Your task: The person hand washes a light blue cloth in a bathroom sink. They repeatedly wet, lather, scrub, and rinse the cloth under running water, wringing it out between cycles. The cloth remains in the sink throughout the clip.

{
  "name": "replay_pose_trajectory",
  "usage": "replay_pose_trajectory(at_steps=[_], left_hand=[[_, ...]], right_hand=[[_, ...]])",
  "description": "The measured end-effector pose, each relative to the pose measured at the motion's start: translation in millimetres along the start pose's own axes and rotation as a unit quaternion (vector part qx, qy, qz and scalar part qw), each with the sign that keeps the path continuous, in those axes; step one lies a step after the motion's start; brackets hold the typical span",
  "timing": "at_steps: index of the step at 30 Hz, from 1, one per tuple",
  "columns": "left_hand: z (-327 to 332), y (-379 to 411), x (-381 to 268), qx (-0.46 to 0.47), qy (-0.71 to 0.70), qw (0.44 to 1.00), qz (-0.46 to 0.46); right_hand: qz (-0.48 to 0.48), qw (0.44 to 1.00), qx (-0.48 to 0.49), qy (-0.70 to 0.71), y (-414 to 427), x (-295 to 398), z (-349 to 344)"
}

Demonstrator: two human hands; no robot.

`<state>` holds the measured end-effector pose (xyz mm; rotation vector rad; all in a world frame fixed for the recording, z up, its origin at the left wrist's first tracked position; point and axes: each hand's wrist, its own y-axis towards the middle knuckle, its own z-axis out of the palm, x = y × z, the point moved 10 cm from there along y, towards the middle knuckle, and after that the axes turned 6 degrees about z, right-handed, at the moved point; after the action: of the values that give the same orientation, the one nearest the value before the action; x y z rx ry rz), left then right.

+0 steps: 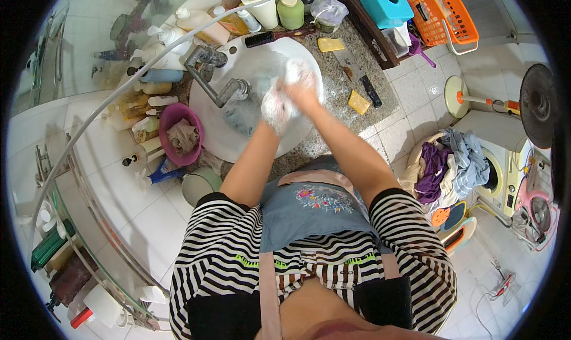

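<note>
Thick white suds cover my left hand (276,106), which is over the white washbasin (207,137). My right hand (299,90) is at its upper right, close against a foamy, pale cloth-like item (298,71); blur and lather hide the fingers of both hands and whatever the left one may hold. Bluish cloth (238,119) lies in cloudy water in the basin, below the grey metal faucet (205,79). On the granite counter to the right are a knife or scraper with a black handle (370,91) and two yellow bars, apparently soap (331,44).
A dark-bristled brush (259,39) rests on the basin's back rim, before a row of pump bottles. Left of the basin stands a magenta bowl (200,139) with a crumpled cloth. Farther right are an orange basket (468,25), heaped laundry (432,166) and a washing machine (508,179).
</note>
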<state>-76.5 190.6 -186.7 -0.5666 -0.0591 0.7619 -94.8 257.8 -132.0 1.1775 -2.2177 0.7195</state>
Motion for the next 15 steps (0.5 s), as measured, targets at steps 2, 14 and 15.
replay_pose_trajectory(at_steps=[2, 14, 15], left_hand=[[24, -11, -9, -0.085, 0.072, 0.993, 0.029], [47, -18, -18, -0.061, 0.1, 0.992, 0.051], [41, -15, -25, -0.078, 0.102, 0.989, 0.078]], right_hand=[[0.188, 0.833, 0.142, 0.501, 17, -38, 22], [0.189, 0.504, 0.175, 0.824, -20, -7, -13], [0.214, 0.545, 0.169, 0.793, -23, -8, -14]])
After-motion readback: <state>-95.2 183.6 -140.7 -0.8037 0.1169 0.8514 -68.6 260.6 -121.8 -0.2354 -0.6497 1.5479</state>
